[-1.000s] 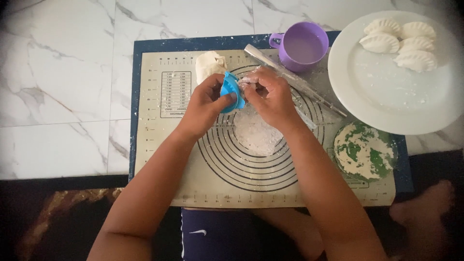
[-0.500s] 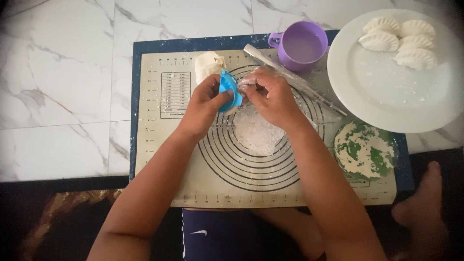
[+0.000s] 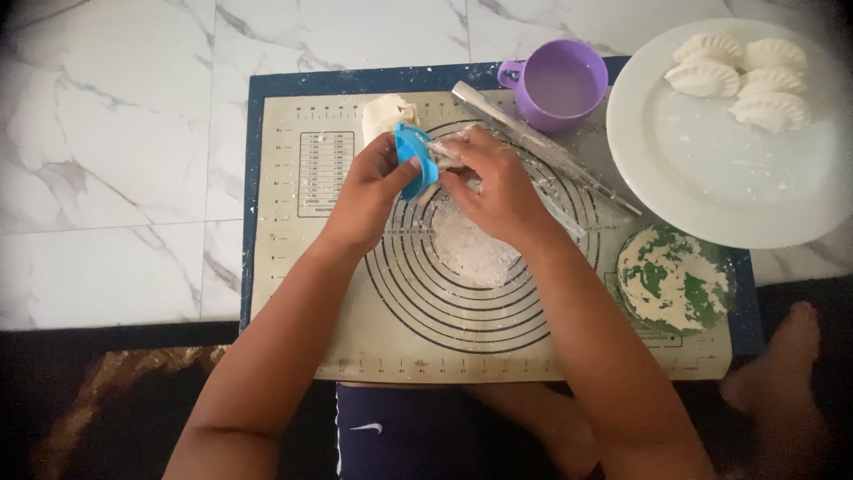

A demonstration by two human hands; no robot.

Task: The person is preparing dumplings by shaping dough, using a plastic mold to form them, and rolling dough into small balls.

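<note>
My left hand (image 3: pixel 366 197) holds a small blue plastic dumpling press (image 3: pixel 413 158) upright over the beige baking mat (image 3: pixel 355 329). My right hand (image 3: pixel 494 185) pinches a floury piece of dough (image 3: pixel 446 153) at the press's open side, fingers closed on it. Both hands hover above a patch of loose flour (image 3: pixel 473 251) in the mat's ring markings. A lump of white dough (image 3: pixel 387 114) lies just behind the press.
A metal rolling pin (image 3: pixel 542 147) lies diagonally right of my hands. A purple mug (image 3: pixel 558 84) stands at the mat's far edge. A white plate (image 3: pixel 711 178) holds several shaped dumplings (image 3: pixel 742 82). A green bowl of flour (image 3: pixel 673 277) sits right. My bare foot (image 3: pixel 771 360) rests at lower right.
Both hands stay at the press and dough with only small finger shifts. My foot at lower right has drawn slightly upward and inward.
</note>
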